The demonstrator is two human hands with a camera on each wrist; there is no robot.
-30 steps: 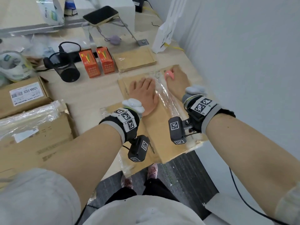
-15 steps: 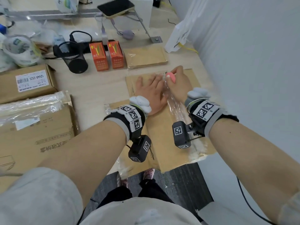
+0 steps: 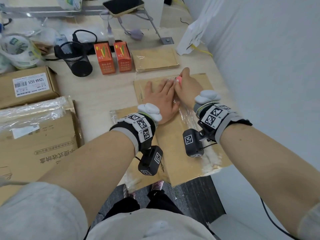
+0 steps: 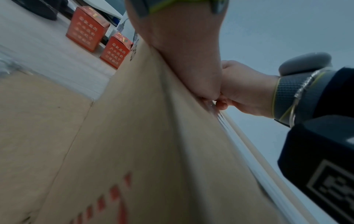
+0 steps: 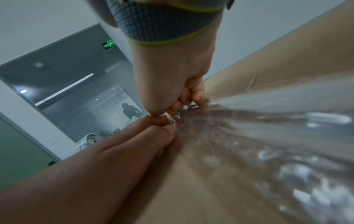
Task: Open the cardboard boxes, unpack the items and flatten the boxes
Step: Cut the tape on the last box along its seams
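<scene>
A long brown cardboard box (image 3: pixel 174 141) lies at the table's near right edge, with a strip of clear tape (image 3: pixel 187 116) running down its top seam. My left hand (image 3: pixel 160 98) lies flat on the box top, fingers straight, pressing it down; the left wrist view shows its palm edge (image 4: pixel 184 50) on the cardboard (image 4: pixel 134 136). My right hand (image 3: pixel 187 87) is curled round a small pink cutter (image 3: pixel 179 80), held against the taped seam beside the left fingers. The right wrist view shows the curled fingers (image 5: pixel 189 97) at the tape (image 5: pixel 268 136); the blade is hidden.
Two orange cartons (image 3: pixel 112 58) and a flat cardboard piece (image 3: pixel 155 59) lie beyond the box. A black mesh cup (image 3: pixel 74 58) lies on its side. More cardboard boxes (image 3: pixel 29 85), one under plastic film (image 3: pixel 32 139), fill the left. A white wall (image 3: pixel 268 66) runs along the right.
My right hand with the pink cutter has slid along the seam toward me, closing up against the left hand's fingers. The left hand has stayed pressed on the box.
</scene>
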